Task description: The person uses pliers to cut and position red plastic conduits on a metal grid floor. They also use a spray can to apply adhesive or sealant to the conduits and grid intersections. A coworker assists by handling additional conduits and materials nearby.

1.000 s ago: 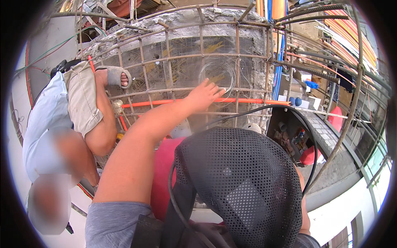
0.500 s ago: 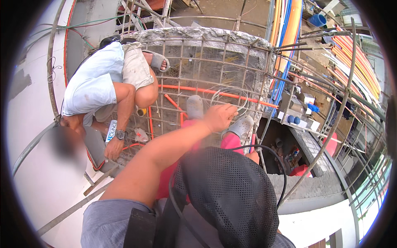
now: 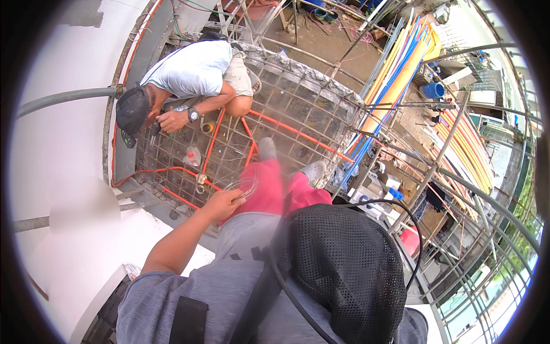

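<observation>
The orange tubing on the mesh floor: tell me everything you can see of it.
The orange tubing looks like thin, smooth plastic pipe lying flat on the steel mesh floor. One run goes diagonally from near the crouching person's knee toward the right edge. Other runs drop from that knee to a small brass-coloured fitting, where a further run curves left along the wall and another heads down right. The person's left hand hangs above the mesh near the fitting, holding a loop of thin wire, apparently not touching the tubing.
</observation>
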The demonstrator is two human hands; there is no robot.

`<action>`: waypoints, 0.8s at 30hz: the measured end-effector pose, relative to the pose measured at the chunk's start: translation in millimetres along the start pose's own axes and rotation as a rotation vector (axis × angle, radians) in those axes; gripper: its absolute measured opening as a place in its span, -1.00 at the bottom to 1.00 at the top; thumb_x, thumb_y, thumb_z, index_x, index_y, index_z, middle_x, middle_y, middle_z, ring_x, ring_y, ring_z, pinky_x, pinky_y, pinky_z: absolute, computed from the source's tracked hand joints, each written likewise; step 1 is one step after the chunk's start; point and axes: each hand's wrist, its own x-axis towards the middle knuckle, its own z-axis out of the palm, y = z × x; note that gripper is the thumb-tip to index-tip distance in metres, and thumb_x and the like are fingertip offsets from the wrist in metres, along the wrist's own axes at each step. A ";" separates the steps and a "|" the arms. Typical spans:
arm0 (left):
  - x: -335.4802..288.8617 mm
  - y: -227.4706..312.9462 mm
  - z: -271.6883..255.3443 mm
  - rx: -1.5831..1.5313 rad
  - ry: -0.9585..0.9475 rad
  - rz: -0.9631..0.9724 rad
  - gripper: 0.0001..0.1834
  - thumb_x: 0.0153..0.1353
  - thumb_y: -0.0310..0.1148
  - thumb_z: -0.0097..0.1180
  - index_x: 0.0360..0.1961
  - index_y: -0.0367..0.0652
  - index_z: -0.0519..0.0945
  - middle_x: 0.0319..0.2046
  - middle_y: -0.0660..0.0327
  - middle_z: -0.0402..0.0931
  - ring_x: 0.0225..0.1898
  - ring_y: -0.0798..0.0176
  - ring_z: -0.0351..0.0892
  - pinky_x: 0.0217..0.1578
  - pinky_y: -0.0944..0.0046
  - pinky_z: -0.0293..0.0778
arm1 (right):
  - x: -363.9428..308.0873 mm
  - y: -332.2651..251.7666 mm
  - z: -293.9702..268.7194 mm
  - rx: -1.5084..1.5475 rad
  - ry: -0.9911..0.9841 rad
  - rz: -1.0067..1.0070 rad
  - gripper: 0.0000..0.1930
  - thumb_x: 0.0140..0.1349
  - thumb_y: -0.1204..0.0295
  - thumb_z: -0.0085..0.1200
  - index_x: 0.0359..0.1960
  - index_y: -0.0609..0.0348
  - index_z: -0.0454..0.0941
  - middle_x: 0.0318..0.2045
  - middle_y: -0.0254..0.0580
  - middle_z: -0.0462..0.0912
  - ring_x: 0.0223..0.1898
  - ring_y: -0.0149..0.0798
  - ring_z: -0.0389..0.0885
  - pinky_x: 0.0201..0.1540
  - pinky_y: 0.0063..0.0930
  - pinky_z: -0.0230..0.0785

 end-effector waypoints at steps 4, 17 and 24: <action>-34.2 -39.2 9.9 -0.231 0.063 -0.194 -0.70 0.56 -0.14 0.19 0.00 -0.17 0.69 -0.32 0.00 0.67 -0.24 -0.02 0.71 -0.16 0.00 0.56 | -31.9 -31.5 -19.6 0.062 0.027 -0.053 -0.56 0.42 0.26 0.13 0.22 0.27 0.63 -0.09 0.07 0.76 0.03 0.03 0.77 -0.11 -0.12 0.67; -120.0 -261.4 35.7 -0.250 0.369 -0.627 -0.61 0.35 -0.06 0.41 -0.14 -0.21 0.71 -0.27 -0.05 0.75 -0.12 -0.12 0.75 -0.04 -0.08 0.56 | -124.6 -143.6 -39.9 0.265 0.090 -0.264 -0.59 0.45 0.25 0.12 0.20 0.25 0.63 -0.13 -0.01 0.72 -0.02 -0.06 0.75 -0.17 -0.19 0.64; -148.8 -253.9 57.4 -1.022 0.560 -0.767 -0.66 0.46 -0.14 0.36 -0.21 -0.17 0.54 -0.51 0.23 0.53 -0.66 0.27 0.51 -0.61 0.13 0.45 | -155.1 -192.0 -70.5 0.334 0.052 -0.465 -0.60 0.46 0.24 0.12 0.19 0.24 0.64 -0.16 -0.06 0.71 -0.04 -0.11 0.73 -0.21 -0.23 0.63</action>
